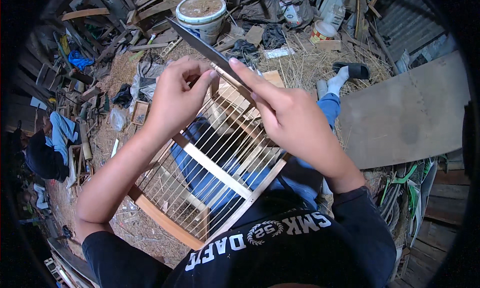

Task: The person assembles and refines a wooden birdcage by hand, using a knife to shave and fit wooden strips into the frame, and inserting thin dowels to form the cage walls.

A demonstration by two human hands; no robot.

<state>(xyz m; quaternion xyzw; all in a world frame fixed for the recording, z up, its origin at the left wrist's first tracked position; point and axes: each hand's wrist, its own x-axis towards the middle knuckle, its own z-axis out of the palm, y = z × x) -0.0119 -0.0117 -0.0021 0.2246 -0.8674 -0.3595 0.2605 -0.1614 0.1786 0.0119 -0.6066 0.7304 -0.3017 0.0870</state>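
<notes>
My right hand (300, 123) grips a long dark-bladed knife (200, 47), its index finger laid along the blade; the handle is hidden in the palm. The blade points up and left, beyond my left hand (177, 90). My left thumb and fingers are pinched near the end of a thin pale wooden strip (229, 78), which lies along the blade. Under both hands, a wooden cage (215, 167) with slatted frame and thin rod bars rests tilted across my lap, over my blue jeans.
A white-rimmed bucket (201, 30) and a smaller tub (324, 32) stand among scrap wood and straw at the back. A large flat board (400, 118) lies at right, near my socked foot (338, 80). Another person (62, 135) sits at far left.
</notes>
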